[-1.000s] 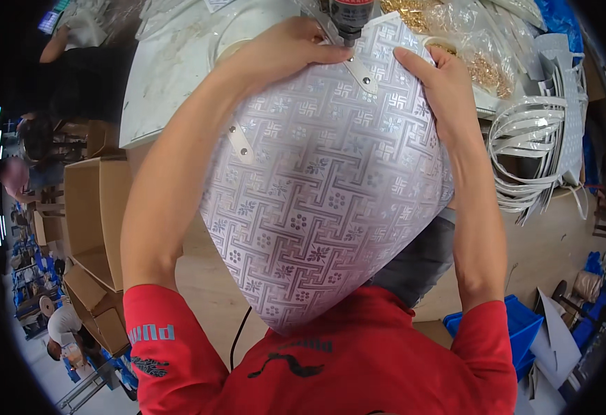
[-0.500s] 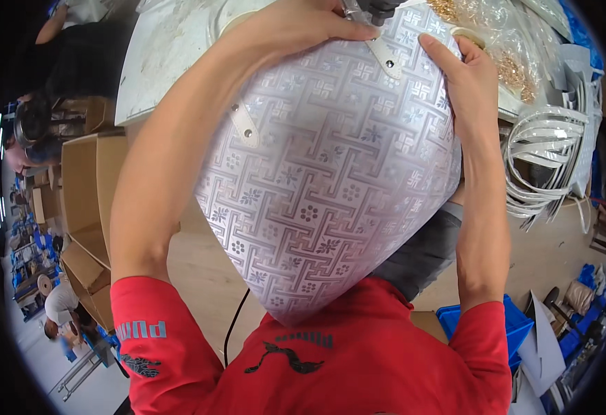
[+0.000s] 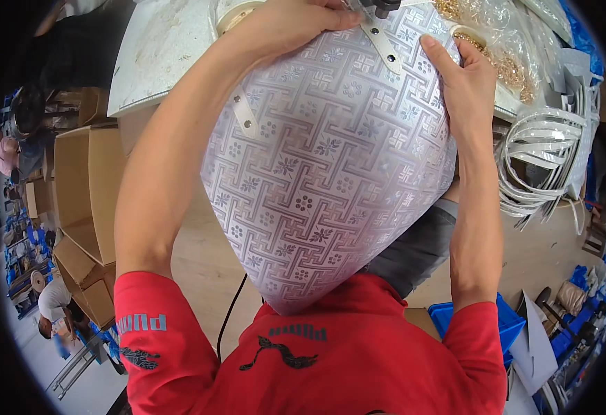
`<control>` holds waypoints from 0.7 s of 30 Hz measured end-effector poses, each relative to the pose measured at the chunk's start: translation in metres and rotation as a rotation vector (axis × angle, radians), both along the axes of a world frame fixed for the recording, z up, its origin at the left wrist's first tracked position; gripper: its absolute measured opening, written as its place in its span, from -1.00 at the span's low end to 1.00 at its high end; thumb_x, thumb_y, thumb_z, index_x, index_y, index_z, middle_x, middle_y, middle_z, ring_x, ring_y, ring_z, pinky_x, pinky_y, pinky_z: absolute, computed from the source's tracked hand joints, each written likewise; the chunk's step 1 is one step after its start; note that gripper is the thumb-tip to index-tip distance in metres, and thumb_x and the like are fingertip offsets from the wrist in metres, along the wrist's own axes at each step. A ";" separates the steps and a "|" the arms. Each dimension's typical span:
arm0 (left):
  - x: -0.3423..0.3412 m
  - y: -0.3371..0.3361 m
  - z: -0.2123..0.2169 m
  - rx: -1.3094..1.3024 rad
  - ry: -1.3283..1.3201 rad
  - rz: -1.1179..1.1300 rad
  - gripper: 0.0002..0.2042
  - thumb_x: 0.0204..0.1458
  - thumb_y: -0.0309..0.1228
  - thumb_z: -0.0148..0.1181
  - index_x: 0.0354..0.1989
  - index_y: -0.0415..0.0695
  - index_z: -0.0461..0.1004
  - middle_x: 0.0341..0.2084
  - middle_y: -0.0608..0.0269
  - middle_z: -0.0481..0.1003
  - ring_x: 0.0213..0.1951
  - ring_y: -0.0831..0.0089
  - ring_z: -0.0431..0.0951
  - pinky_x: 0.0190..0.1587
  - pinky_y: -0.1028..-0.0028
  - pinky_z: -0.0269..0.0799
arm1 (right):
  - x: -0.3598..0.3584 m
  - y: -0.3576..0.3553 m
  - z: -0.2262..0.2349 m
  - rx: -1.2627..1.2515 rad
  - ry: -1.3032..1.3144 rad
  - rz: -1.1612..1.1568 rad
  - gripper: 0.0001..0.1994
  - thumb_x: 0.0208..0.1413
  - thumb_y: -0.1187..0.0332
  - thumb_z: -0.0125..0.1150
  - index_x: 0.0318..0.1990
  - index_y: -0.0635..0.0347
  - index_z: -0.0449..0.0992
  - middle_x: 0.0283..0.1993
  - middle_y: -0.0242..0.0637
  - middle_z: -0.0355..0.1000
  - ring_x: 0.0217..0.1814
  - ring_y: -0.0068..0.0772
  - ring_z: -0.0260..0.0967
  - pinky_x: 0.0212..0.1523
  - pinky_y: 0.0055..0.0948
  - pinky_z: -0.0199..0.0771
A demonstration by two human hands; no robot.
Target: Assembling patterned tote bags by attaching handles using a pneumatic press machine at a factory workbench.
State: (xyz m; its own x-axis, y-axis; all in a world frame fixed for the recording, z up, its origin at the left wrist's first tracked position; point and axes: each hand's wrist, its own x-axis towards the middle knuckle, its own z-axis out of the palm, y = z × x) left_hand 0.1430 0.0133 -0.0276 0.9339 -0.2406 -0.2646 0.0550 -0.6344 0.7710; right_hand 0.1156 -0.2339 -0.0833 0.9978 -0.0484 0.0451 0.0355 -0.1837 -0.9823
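White worktable [image 3: 157, 62] w/ gold-hardware bags [image 3: 503, 55], white strap pile [image 3: 545, 166].

Two hands, left [image 3: 289, 24] and right [image 3: 465, 79], one patterned silver sheet [image 3: 323, 173], two white tabs [image 3: 384, 48], one blue bin [image 3: 483, 325], several cardboard boxes [image 3: 81, 180].

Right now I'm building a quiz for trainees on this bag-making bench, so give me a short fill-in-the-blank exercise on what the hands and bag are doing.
1. Both hands, left hand and right hand, rest on a patterned silver ____.
2. The white tab near the top edge has round ____ punched in it.
3. The person's shirt is ____.
4. The white straps lie to the person's ____.

Missing words: bag; holes; red; right
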 end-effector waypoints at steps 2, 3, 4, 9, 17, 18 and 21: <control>-0.004 -0.003 0.002 -0.035 -0.037 0.053 -0.54 0.20 -0.10 0.29 -0.08 -0.36 0.62 -0.36 0.13 0.62 -0.31 0.40 0.53 -0.22 0.40 0.42 | 0.002 -0.002 -0.002 -0.013 -0.002 -0.002 -0.70 0.22 0.30 0.42 -0.10 0.42 0.61 -0.27 -0.33 0.62 -0.37 -0.69 0.48 -0.35 -0.66 0.44; -0.004 -0.004 0.003 -0.035 -0.036 0.053 -0.54 0.20 -0.10 0.29 -0.08 -0.36 0.62 -0.36 0.13 0.62 -0.31 0.40 0.53 -0.22 0.40 0.42 | 0.002 -0.003 -0.003 -0.024 -0.005 -0.005 -0.70 0.23 0.30 0.42 -0.10 0.42 0.61 -0.27 -0.33 0.62 -0.37 -0.69 0.48 -0.35 -0.66 0.44; -0.004 -0.005 0.004 -0.024 -0.045 0.064 -0.55 0.20 -0.11 0.29 -0.08 -0.36 0.63 -0.36 0.14 0.61 -0.30 0.41 0.53 -0.22 0.40 0.41 | 0.003 -0.004 -0.004 -0.036 -0.008 -0.007 -0.70 0.23 0.30 0.42 -0.10 0.42 0.61 -0.27 -0.33 0.62 -0.37 -0.70 0.48 -0.36 -0.67 0.44; -0.001 -0.002 -0.001 -0.020 0.016 0.077 -0.59 0.20 -0.15 0.29 -0.10 -0.35 0.64 -0.36 0.14 0.61 -0.27 0.41 0.53 -0.19 0.41 0.42 | -0.001 -0.003 -0.004 -0.038 0.015 -0.012 -0.71 0.23 0.30 0.42 -0.10 0.42 0.61 -0.27 -0.33 0.62 -0.38 -0.70 0.48 -0.37 -0.67 0.43; -0.009 -0.005 0.012 -0.097 0.050 0.126 -0.57 0.18 -0.24 0.32 0.02 -0.40 0.56 -0.16 0.06 0.62 -0.16 0.36 0.57 -0.11 0.47 0.46 | -0.001 -0.001 0.004 0.049 0.037 0.005 -0.73 0.25 0.32 0.39 -0.11 0.41 0.61 -0.25 -0.31 0.63 -0.39 -0.69 0.50 -0.38 -0.66 0.46; -0.013 -0.007 0.014 -0.129 0.058 0.161 -0.55 0.16 -0.28 0.35 0.06 -0.43 0.54 -0.11 0.04 0.61 -0.14 0.35 0.58 -0.10 0.47 0.47 | -0.006 0.000 0.010 0.088 0.058 0.022 -0.74 0.25 0.33 0.39 -0.10 0.40 0.61 -0.25 -0.31 0.63 -0.39 -0.69 0.50 -0.38 -0.66 0.46; -0.023 0.007 0.013 -0.398 0.274 -0.018 -0.56 0.04 -0.33 0.45 0.01 -0.37 0.57 -0.15 0.10 0.64 -0.17 0.40 0.62 -0.06 0.44 0.50 | -0.024 0.008 0.023 0.170 0.090 0.049 -0.76 0.25 0.35 0.37 -0.10 0.39 0.60 -0.24 -0.31 0.63 -0.37 -0.69 0.51 -0.37 -0.66 0.46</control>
State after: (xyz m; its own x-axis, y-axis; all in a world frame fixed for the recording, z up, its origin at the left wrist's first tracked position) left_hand 0.1198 0.0206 -0.0147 0.8371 -0.3891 -0.3845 0.2818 -0.2957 0.9128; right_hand 0.0919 -0.2262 -0.0598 0.9988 0.0012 -0.0493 -0.0493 -0.0155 -0.9987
